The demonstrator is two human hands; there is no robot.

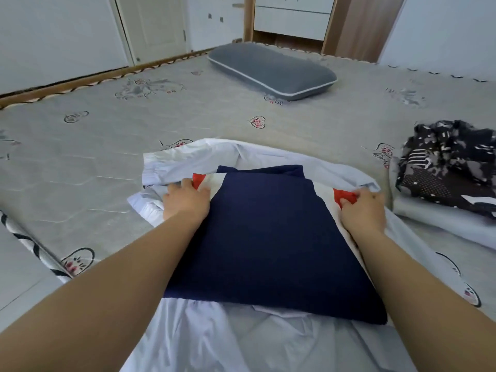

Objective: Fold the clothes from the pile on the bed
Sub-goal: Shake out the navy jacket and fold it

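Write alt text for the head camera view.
Two bare hands, left hand and right hand, grip the sides of a folded navy garment with red and white trim, lying on pale blue clothing on a bed. A dark patterned pile sits right; a grey pillow lies beyond.

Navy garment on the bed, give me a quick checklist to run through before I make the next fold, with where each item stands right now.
1. Left hand grips the left edge of the navy garment: ok.
2. Right hand pinches the red and white edge on the right: ok.
3. Navy panel lies flat, no big wrinkles: ok.
4. Surface underneath is smooth: not ok, the pale blue cloth below is rumpled.
5. Room ahead for the fold: ok, the grey pillow lies well beyond.
6. The dark patterned clothes on the right are apart from the garment: ok.
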